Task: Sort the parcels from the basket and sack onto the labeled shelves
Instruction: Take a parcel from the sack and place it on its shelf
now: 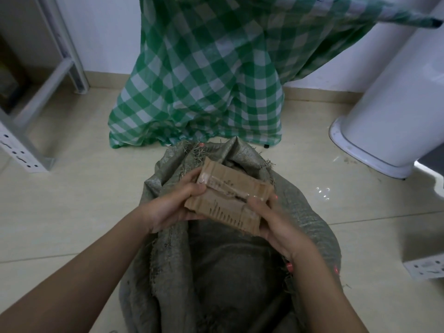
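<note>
One cardboard parcel (230, 195), taped across its top, is held above the open mouth of one grey woven sack (173, 260) standing on the tiled floor (72, 200). Two hands hold it: the left hand (173, 205) grips its left end, the right hand (276, 222) its right end, fingers curled underneath, thumbs on top. The sack's contents cannot be made out. Behind hangs one green checked cloth (204, 80); one grey metal shelf frame (48, 87) stands left.
</note>
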The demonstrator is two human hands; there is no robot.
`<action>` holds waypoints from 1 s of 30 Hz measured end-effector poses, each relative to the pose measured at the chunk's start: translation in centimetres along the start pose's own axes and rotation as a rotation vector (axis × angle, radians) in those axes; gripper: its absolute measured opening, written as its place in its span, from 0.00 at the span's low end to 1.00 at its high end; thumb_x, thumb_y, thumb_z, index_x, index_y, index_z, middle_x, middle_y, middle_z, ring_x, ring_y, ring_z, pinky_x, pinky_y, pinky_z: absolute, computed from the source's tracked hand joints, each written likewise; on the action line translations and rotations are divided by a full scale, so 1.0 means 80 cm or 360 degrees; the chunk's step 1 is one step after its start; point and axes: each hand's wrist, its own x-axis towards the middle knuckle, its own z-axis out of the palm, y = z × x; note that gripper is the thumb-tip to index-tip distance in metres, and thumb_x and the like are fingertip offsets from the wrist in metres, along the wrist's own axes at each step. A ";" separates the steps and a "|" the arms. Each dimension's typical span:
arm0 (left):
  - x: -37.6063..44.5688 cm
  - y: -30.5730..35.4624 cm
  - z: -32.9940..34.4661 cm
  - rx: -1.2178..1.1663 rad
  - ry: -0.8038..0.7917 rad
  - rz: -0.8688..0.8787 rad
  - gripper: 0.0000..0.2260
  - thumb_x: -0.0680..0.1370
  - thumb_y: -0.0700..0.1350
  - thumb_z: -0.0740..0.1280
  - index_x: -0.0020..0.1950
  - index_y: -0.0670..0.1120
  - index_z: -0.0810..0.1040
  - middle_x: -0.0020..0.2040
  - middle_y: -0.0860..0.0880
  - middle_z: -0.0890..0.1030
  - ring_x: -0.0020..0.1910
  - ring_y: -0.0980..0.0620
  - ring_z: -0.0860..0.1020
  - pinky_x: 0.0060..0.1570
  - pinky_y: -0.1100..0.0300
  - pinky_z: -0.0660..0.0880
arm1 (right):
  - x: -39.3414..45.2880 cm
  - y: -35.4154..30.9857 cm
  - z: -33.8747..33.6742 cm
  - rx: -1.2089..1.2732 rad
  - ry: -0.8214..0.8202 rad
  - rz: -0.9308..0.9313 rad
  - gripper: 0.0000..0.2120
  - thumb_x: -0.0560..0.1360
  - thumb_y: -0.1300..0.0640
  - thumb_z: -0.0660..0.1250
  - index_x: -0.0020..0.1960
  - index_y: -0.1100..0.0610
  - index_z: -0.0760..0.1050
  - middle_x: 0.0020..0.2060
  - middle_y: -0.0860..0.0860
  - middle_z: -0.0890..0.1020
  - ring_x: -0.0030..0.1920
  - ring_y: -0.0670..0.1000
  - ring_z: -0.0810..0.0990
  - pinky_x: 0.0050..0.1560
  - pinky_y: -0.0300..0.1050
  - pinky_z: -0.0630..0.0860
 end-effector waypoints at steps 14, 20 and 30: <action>-0.005 0.012 0.006 -0.0186 0.0203 -0.0107 0.21 0.70 0.54 0.66 0.61 0.48 0.76 0.52 0.44 0.84 0.46 0.48 0.84 0.46 0.53 0.81 | 0.001 0.012 0.011 -0.0282 -0.0008 -0.0171 0.58 0.56 0.33 0.78 0.71 0.25 0.41 0.70 0.34 0.66 0.68 0.41 0.70 0.69 0.50 0.71; 0.007 0.012 -0.008 0.0127 0.0200 0.0036 0.37 0.57 0.61 0.77 0.62 0.50 0.73 0.59 0.49 0.81 0.56 0.51 0.80 0.57 0.50 0.76 | 0.028 0.024 0.010 0.0354 0.0285 -0.0047 0.40 0.61 0.50 0.74 0.70 0.52 0.66 0.62 0.55 0.78 0.58 0.53 0.79 0.47 0.51 0.81; 0.064 0.030 0.007 0.0577 -0.0105 -0.0236 0.30 0.62 0.60 0.78 0.61 0.52 0.77 0.55 0.50 0.84 0.55 0.50 0.81 0.57 0.52 0.76 | 0.078 -0.051 -0.034 -0.0271 -0.0033 -0.0014 0.32 0.60 0.50 0.76 0.62 0.54 0.73 0.52 0.53 0.83 0.50 0.51 0.82 0.46 0.43 0.80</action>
